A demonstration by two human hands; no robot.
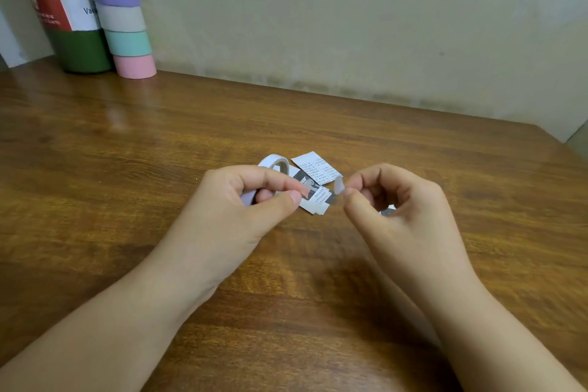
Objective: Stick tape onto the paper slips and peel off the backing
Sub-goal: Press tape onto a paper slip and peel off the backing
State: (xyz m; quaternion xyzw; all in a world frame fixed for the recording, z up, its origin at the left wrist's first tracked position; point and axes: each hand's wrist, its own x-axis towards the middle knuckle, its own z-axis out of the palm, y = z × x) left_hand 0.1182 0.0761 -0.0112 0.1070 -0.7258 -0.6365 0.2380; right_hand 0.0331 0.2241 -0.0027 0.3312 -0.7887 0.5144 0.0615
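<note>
My left hand (254, 200) holds a white tape roll (274, 163), with fingers curled through its ring and thumb and forefinger pinching near the tape's end. My right hand (394, 200) pinches a short white piece of tape (339, 185) between thumb and forefinger, just right of the left fingertips. A small pile of printed paper slips (315, 200) lies on the wooden table (127, 169) under and behind both hands. One larger slip (316, 166) lies at the back of the pile. Something small and grey (388, 210) shows under my right palm; I cannot tell what it is.
At the table's back left stands a green bottle (63, 9) with a red and white label. Beside it rises a stack of pastel tape rolls (124, 19). A pale wall (350, 25) runs along the table's far edge.
</note>
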